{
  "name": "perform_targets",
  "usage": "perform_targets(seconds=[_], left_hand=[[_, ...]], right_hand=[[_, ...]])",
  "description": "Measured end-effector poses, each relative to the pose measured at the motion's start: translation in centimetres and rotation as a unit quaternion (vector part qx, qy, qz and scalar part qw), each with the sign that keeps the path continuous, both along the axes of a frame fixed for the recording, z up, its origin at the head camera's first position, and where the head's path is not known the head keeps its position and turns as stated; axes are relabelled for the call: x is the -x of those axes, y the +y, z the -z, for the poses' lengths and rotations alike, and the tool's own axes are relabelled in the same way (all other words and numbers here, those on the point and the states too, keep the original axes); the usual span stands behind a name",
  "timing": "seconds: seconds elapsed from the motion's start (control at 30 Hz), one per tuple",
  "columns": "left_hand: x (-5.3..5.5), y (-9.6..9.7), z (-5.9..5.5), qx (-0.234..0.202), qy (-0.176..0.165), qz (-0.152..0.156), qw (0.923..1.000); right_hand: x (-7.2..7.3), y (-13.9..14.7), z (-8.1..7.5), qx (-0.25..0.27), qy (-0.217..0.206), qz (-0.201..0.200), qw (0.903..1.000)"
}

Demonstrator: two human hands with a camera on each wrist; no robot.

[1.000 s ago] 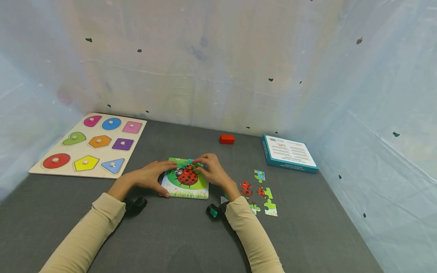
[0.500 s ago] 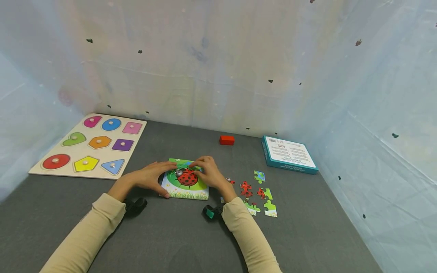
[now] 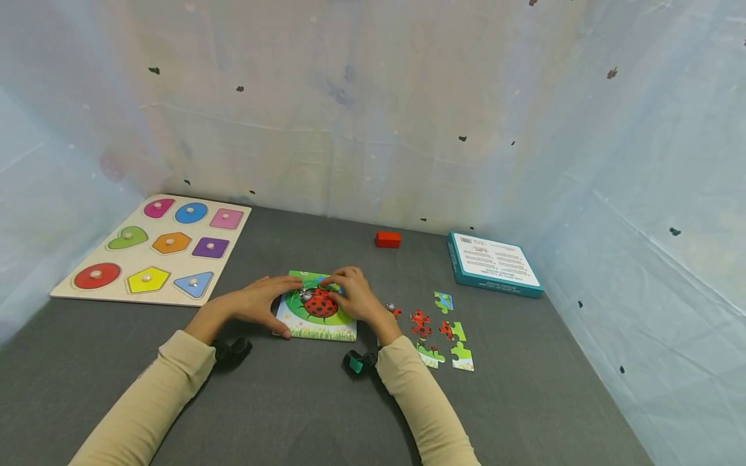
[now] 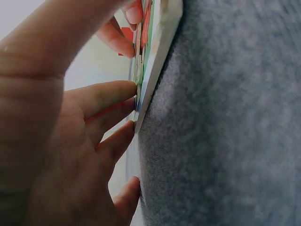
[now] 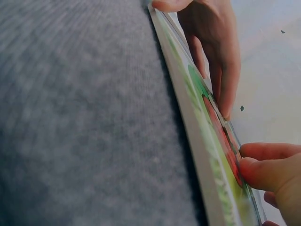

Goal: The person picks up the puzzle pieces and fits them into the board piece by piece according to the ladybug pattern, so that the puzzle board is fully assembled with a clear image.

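Observation:
A ladybug picture board (image 3: 326,331) lies flat on the grey table, its ladybug with red, black-spotted wings on a green field. My left hand (image 3: 247,304) spans the board's left side, thumb by the front left corner and fingertips on the upper part. In the left wrist view its fingers (image 4: 113,94) reach fairly straight to the board's edge. At the upper right of the picture, my right hand (image 3: 358,301) pinches a small puzzle piece low on the surface; the fingers mostly hide it. Thumb and forefinger (image 5: 256,172) meet close together there in the right wrist view.
Loose puzzle pieces (image 3: 421,322) lie right of the board, some partly behind the right forearm. A red block (image 3: 387,240) sits behind it. A teal box (image 3: 495,262) is at the back right, and a wooden knob puzzle (image 3: 131,257) at the left. Plastic sheeting (image 3: 361,129) hangs behind.
My right hand has shifted slightly left and toward me, its fingertips lower over the ladybug picture. More loose pieces show beside the right wrist. The left hand stays in place.

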State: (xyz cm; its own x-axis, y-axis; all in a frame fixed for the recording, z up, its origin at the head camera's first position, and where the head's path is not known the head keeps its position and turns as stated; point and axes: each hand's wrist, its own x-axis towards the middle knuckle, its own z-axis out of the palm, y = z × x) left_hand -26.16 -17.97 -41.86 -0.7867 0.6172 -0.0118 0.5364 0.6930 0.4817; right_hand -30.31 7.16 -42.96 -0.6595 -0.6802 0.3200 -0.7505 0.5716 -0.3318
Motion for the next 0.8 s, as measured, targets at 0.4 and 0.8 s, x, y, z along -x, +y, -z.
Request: perform_targets(seconds=[0.4, 0.8], left_hand=[[-0.5, 1.3, 0.2, 0.03, 0.057, -0.035, 0.9973], [-0.4, 1.8, 0.8, 0.035, 0.083, -0.044, 0.995]], right_hand=[[0.1, 0.0, 0.1, 0.003, -0.009, -0.001, 1.0], [0.2, 0.2, 0.3, 0.009, -0.009, -0.003, 0.9999]])
